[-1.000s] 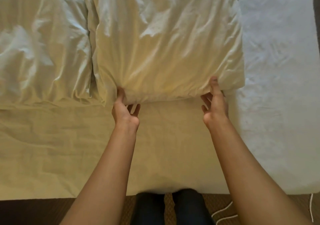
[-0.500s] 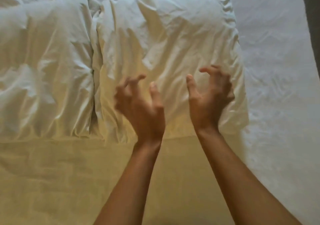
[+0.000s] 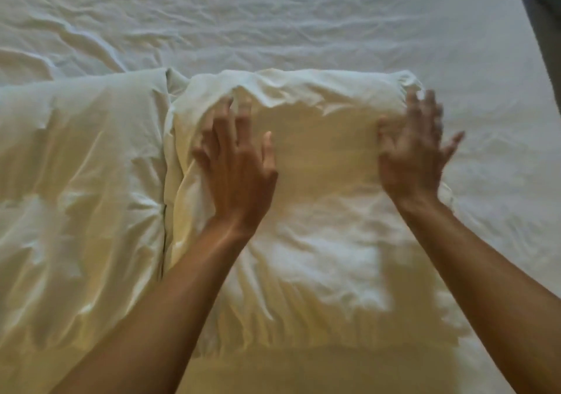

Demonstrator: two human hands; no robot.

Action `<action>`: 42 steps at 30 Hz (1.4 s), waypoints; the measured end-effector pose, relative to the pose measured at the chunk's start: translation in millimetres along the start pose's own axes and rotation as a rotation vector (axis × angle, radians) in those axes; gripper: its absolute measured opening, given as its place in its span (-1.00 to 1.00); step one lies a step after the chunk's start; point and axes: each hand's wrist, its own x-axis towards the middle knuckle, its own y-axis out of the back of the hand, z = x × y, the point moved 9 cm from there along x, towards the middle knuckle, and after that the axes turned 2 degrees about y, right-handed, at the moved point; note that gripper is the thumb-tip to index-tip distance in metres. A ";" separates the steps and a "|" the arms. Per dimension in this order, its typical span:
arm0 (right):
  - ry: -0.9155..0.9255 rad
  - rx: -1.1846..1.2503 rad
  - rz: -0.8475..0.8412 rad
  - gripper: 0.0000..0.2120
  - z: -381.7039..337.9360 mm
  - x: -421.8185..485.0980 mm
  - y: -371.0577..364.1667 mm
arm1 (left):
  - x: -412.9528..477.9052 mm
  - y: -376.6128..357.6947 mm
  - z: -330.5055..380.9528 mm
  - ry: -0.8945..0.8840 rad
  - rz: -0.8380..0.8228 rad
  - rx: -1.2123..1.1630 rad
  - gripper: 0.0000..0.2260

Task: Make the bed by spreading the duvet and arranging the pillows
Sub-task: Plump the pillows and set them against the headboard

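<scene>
I see my left grip (image 3: 239,162) spread, fingers straight, resting on the right pillow (image 3: 318,241) toward its far left corner; my right grip (image 3: 409,156), blurred, is spread too at its far right edge; this pillow lies on the sheet (image 3: 303,23), just beside the left pillow (image 3: 76,196).

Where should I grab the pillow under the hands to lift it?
Probably by its near edge, with both hands, coming from the bed's near side. The right pillow lies flat and that edge is free, while its left end butts against the left pillow.
</scene>
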 end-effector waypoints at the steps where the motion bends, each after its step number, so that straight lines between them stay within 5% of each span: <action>1: 0.135 0.009 0.018 -0.42 -37.5 2.5 -2.1 | 18.1 -2.4 9.0 -0.079 -0.024 0.029 -0.50; 5: 0.471 -0.148 -0.245 -0.46 -129.5 2.7 -71.2 | 64.1 -66.1 -13.1 -0.185 -0.335 0.200 -0.40; 11: 0.188 -0.311 -0.260 -0.45 -20.8 55.9 -70.7 | 52.1 -90.8 -49.8 -0.023 -0.418 0.033 -0.32; 16: 0.042 -0.249 -0.311 -0.43 -2.9 46.0 -51.7 | 50.3 -52.5 -47.0 -0.038 -0.308 -0.330 -0.53; 20: 0.215 -0.007 -0.184 -0.50 -85.6 4.0 -39.1 | 39.9 5.3 -60.8 -0.114 -0.128 -0.301 -0.70; 23: 0.420 0.092 -0.180 -0.57 -164.3 -51.7 -41.9 | 26.3 48.6 -105.9 -0.009 -0.030 -0.289 -0.74; 28: 0.633 0.200 -0.366 -0.71 -282.8 -135.1 -58.1 | -10.4 112.7 -217.9 0.135 0.016 -0.244 -0.80; 36: 0.980 -0.059 -0.772 -0.65 -455.3 -239.2 -104.8 | -48.3 176.6 -402.3 0.481 0.036 -0.199 -0.81; 42: 1.171 -0.373 -0.830 -0.43 -572.7 -275.1 -156.8 | -59.6 167.1 -531.2 0.796 -0.126 -0.223 -0.66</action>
